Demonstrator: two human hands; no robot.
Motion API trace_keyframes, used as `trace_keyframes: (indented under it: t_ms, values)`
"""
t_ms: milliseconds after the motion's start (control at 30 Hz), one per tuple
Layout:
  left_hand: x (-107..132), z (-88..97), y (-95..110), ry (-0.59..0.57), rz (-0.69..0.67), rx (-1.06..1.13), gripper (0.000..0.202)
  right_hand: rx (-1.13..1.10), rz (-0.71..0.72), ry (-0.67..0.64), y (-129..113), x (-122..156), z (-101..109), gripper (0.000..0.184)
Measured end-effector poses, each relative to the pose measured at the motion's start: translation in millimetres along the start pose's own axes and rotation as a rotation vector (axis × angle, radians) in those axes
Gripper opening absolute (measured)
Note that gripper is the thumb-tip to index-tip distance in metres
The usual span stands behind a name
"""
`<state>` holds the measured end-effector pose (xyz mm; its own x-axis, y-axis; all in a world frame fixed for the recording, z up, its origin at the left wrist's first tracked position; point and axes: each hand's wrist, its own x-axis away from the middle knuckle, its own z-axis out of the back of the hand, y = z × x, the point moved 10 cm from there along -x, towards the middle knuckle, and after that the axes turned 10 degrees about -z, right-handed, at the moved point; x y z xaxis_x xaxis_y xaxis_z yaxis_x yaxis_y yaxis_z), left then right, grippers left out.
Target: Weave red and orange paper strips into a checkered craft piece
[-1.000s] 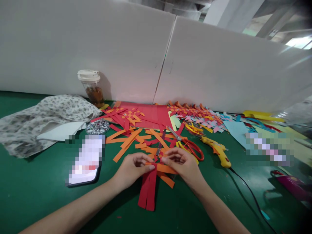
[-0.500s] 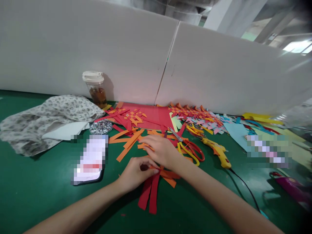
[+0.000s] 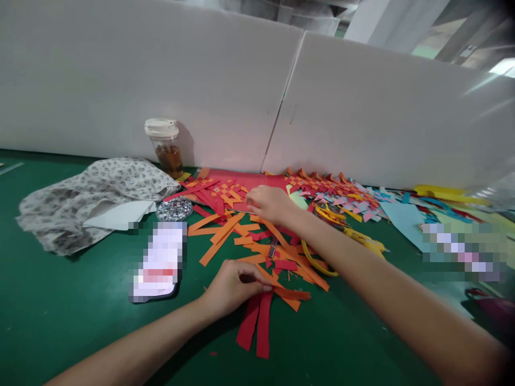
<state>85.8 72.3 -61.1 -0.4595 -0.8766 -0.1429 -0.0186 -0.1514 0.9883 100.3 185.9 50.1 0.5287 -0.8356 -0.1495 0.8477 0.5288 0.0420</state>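
Observation:
My left hand [image 3: 235,284] is closed in a pinch on a small bundle of woven paper strips near the middle of the green table. Two red strips [image 3: 263,327] hang from it towards me, and orange strips [image 3: 292,294] stick out to the right. Farther back, my right hand [image 3: 273,206] reaches over the red paper sheet [image 3: 249,177]. Its fingers are loosely bent and apart, and nothing shows in them. Beneath and around it lie loose orange strips [image 3: 219,241] and red scraps [image 3: 285,265]. Finished-looking checkered paper fish [image 3: 227,192] rest on the red sheet.
A lidded cup [image 3: 167,150] stands against the white partition [image 3: 161,69]. On the left lie a patterned cloth [image 3: 92,193] and a phone [image 3: 161,262]. My right forearm partly covers yellow-handled scissors [image 3: 317,262] and a yellow glue gun [image 3: 366,241]. Coloured paper pieces [image 3: 346,198] fill the back right.
My right hand has left the bundle by my left hand and moved back to the red sheet. The left hand keeps its pinch. The view has shifted slightly.

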Motion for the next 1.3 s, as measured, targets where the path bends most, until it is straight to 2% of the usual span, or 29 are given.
trace_keyframes:
  t_ms: [133, 267, 400, 633, 733, 800, 900, 1033, 1133, 1233, 1300]
  values:
    - [0.3, -0.5, 0.1, -0.003, 0.012, 0.004, 0.013, 0.074, -0.154, -0.094, 44.4, -2.1, 4.4, 0.009]
    - [0.4, -1.9, 1.9, -0.023, 0.015, -0.044, 0.014, 0.093, -0.213, -0.190, 54.5, 1.5, -5.0, 0.006]
    - [-0.8, -2.1, 3.8, -0.030, 0.000, -0.064, 0.016, 0.034, -0.182, -0.166, 33.5, -8.2, -20.1, 0.015]
    - [-2.1, -1.9, 3.4, -0.039, -0.021, -0.081, 0.018, -0.088, -0.052, 0.002, -36.7, -23.4, -44.0, 0.046]
    - [-2.0, -2.8, 4.6, -0.047, -0.021, -0.082, 0.017, -0.127, -0.027, 0.054, -51.2, -15.7, -46.5, 0.033]
    - [-2.3, -3.7, 6.6, -0.054, -0.024, -0.081, 0.017, -0.159, -0.029, 0.081, -49.7, -8.6, -43.8, 0.029]
    - [-2.9, -1.9, 7.8, -0.035, -0.009, -0.096, 0.017, -0.228, -0.079, 0.147, -33.1, 4.7, -29.0, 0.023]
    - [-3.1, 3.5, 6.8, 0.032, 0.011, -0.050, 0.016, -0.370, -0.212, 0.281, 0.3, 38.3, 3.9, 0.026]
    - [-3.1, 10.1, 5.1, 0.112, 0.003, 0.045, 0.015, -0.853, -0.358, 0.495, 39.5, 85.2, 31.4, 0.017]
    - [-2.8, 17.0, 0.2, 0.186, 0.023, 0.120, 0.018, -1.165, -0.565, 0.500, 73.6, 129.2, 28.0, 0.019]
    - [-2.5, 21.5, -3.2, 0.232, 0.051, 0.159, 0.020, -1.354, -0.643, 0.551, 91.8, 156.2, 24.3, 0.023]
